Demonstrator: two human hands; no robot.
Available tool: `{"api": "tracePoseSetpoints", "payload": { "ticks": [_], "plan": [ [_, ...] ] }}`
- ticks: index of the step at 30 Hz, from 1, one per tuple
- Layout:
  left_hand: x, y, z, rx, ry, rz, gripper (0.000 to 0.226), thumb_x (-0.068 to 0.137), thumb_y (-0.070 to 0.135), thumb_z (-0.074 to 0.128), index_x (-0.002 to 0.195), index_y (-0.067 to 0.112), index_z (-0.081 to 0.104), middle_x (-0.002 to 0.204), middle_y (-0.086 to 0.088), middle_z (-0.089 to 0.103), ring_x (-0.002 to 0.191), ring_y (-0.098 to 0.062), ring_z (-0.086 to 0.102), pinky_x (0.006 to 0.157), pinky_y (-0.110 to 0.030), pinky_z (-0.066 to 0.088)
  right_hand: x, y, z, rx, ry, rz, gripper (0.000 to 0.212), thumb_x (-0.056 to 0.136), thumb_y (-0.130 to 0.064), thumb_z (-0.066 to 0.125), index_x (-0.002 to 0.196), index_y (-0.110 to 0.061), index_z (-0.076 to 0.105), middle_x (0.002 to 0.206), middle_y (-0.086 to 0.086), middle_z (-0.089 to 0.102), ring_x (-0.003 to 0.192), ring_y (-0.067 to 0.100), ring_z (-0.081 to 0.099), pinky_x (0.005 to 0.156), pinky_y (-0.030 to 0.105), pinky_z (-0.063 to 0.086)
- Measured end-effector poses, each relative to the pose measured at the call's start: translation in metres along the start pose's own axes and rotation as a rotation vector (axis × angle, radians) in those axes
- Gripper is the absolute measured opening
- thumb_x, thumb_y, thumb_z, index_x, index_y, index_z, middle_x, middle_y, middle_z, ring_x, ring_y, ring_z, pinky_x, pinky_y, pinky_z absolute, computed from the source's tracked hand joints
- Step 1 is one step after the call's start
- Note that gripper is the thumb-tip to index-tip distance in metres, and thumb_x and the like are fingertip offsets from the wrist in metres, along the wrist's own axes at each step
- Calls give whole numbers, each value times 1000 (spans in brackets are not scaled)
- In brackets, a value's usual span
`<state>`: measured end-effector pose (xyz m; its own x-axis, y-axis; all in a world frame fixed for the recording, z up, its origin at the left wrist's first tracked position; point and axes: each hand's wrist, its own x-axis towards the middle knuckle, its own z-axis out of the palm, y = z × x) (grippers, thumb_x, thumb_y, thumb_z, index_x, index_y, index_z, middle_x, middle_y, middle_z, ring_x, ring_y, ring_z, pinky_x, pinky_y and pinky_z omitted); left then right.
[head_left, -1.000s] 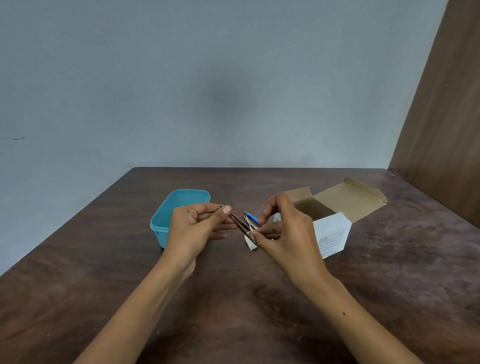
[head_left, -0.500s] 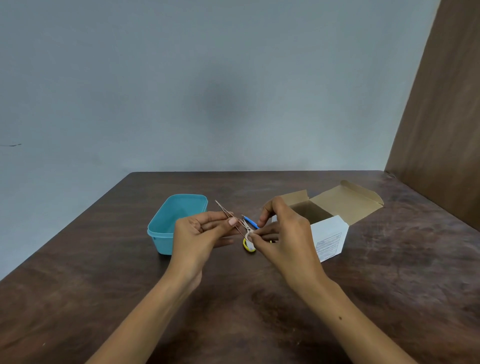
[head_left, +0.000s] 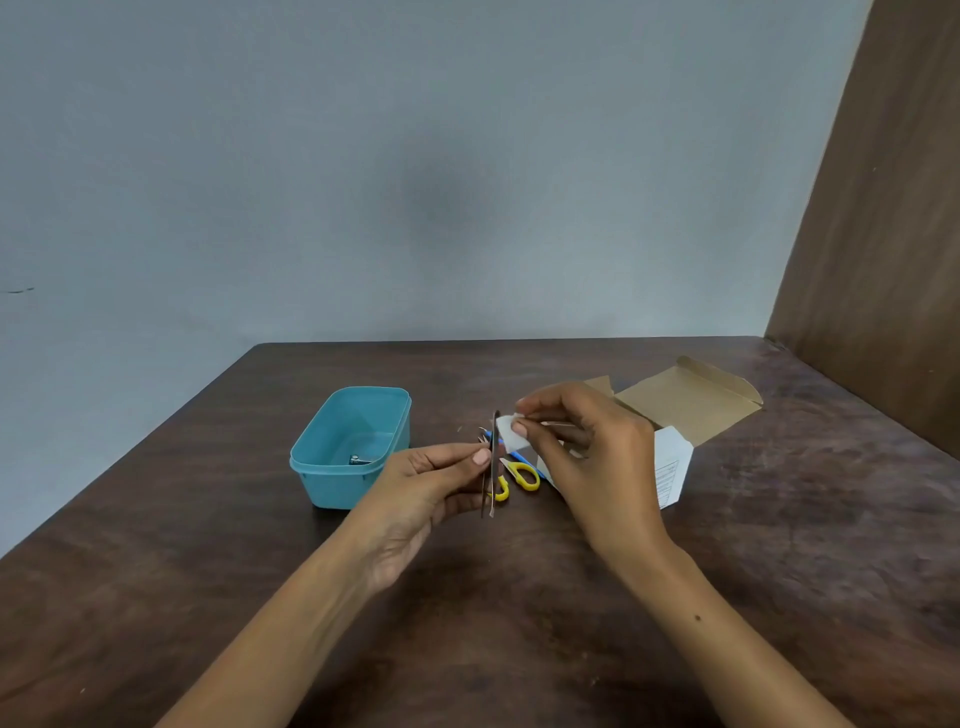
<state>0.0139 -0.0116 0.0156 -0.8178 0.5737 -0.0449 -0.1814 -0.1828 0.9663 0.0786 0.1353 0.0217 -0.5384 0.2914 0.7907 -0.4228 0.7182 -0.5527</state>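
Left hand (head_left: 431, 486) is nearer to the camera. Its thumb and fingertips pinch the tweezers (head_left: 489, 493) around mid-length, above the table (head_left: 519, 597).

Tweezers long axis runs near-to-far, almost straight up the frame, with the far end leaning slightly right. Can't tell which end has the tips.

Right hand (head_left: 592, 457) sits right of the tweezers and a bit further off. Thumb and forefinger pinch a small white pad (head_left: 505, 434). The pad's left edge is at the far end of the tweezers, touching or very nearly.

My read: this is a wipe-down. The pad lies right of the tool at its far end, so the next stroke should run along the axis toward the near end. The right hand does the travel and the left just braces.

- On the table under the hands: yellow-handled scissors (head_left: 524, 475), handles near, blades pointing far-left.
- Beside the scissors: a blue-handled item (head_left: 517, 456), mostly hidden.
- Left: teal tub (head_left: 337, 491) with a small metal piece (head_left: 358, 459) inside.
- Far right: open cardboard box (head_left: 685, 402), flap up, partly behind the right hand.
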Motion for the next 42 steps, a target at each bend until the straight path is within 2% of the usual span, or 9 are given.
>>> {"api": "tracePoseSetpoints", "payload": {
  "ticks": [4, 8, 15, 21, 26, 30, 33, 36, 42],
  "plan": [
    [-1, 1, 1, 4, -27, -1, 20, 79, 10, 63, 94, 1, 74, 82, -11, 72, 64, -9, 65, 56, -18, 54, -4, -1, 4, -11, -96, -46, 9, 76, -3, 75, 81, -10, 70, 79, -3, 71, 76, 6, 65, 67, 21, 53],
    [-1, 1, -4, 16, -28, 2, 20, 72, 16, 65, 85, 9, 78, 82, -7, 75, 68, -7, 65, 56, -16, 51, -7, -3, 7, 0, -174, -42, 10, 74, -2, 75, 77, -11, 70, 76, -5, 71, 75, 5, 63, 66, 16, 50],
    [-1, 1, -2, -12, -96, -35, 25, 76, 8, 63, 97, -2, 72, 82, -9, 73, 67, -7, 67, 61, -15, 54, -2, 3, 0, -30, -50, -19, 8, 76, -3, 73, 74, -9, 68, 73, -2, 70, 71, 9, 65, 66, 20, 53],
    [1, 6, -7, -29, -75, -19, 27, 75, 11, 61, 96, -4, 69, 73, -3, 73, 59, -4, 64, 53, -14, 49, -6, -3, 4, 20, -183, -38, 13, 74, 1, 75, 75, -10, 70, 77, -6, 71, 75, 4, 65, 67, 21, 54],
    [0, 5, -7, 2, -83, -50, 29, 74, 11, 64, 98, -1, 72, 81, -5, 74, 60, -5, 63, 52, -14, 50, -3, 3, 0, -42, -120, -35, 11, 76, -1, 73, 74, -10, 68, 75, -4, 70, 72, 7, 64, 66, 21, 54],
    [1, 3, -7, 35, -67, -41, 28, 71, 11, 67, 96, 1, 74, 91, -12, 74, 68, -8, 66, 62, -16, 55, -1, 4, -2, -76, -69, -26, 11, 75, 0, 73, 74, -10, 68, 73, -5, 69, 73, 6, 62, 66, 8, 48],
    [1, 4, -8, 66, -47, 25, 20, 73, 12, 66, 89, 5, 76, 86, -8, 75, 73, -8, 68, 65, -16, 55, -4, 0, 1, -4, -157, -42, 9, 75, -2, 75, 74, -10, 70, 76, -5, 71, 74, 4, 65, 67, 16, 53],
    [2, 4, -10, 77, -15, 50, 17, 81, 5, 62, 92, 2, 74, 89, -13, 75, 80, -14, 69, 70, -18, 56, -6, -3, 2, 50, -221, -69, 9, 74, -4, 76, 75, -12, 72, 76, -5, 72, 75, 4, 67, 65, 24, 57],
    [1, 2, -8, 286, -9, 137, 18, 81, 6, 66, 98, 5, 74, 93, -13, 75, 87, -17, 66, 81, -24, 52, -3, 2, -1, 4, -172, -41, 7, 74, -5, 76, 73, -10, 71, 74, -5, 72, 72, 4, 67, 65, 24, 56]
  ]
}}
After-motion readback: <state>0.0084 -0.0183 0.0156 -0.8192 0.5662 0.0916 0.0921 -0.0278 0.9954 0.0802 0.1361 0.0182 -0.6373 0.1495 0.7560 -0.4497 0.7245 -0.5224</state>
